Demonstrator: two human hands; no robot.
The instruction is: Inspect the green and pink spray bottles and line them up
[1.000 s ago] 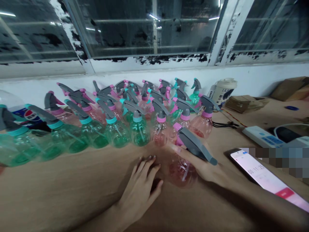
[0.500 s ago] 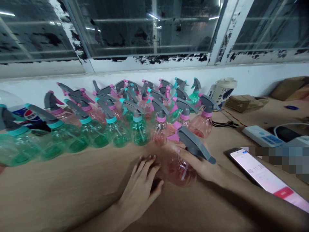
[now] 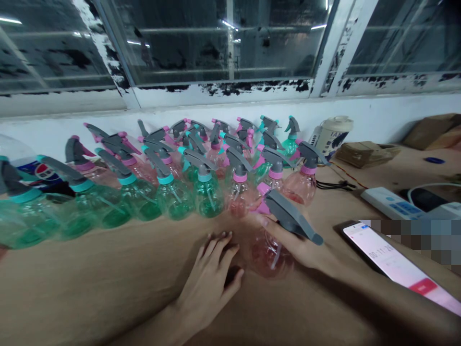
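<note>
My right hand (image 3: 300, 242) is wrapped round the neck of a pink spray bottle (image 3: 270, 257) with a grey and pink trigger head. The bottle stands at the front of the group, its nozzle toward the left; part of its collar is hidden by my fingers. Just left of it, my left hand (image 3: 212, 274) rests palm down on the table, fingers spread, holding nothing. Behind both hands runs a row of spray bottles, among them a green one with a turquoise collar (image 3: 209, 199) and a smaller-looking pink one (image 3: 237, 199).
More pink and green bottles crowd back to the white wall. To the right lie a phone (image 3: 392, 259) with a timer on its screen, a power strip (image 3: 392, 202), a paper cup (image 3: 334, 134) and a brown package (image 3: 367, 153). A Pepsi-labelled bottle (image 3: 39, 170) stands at far left.
</note>
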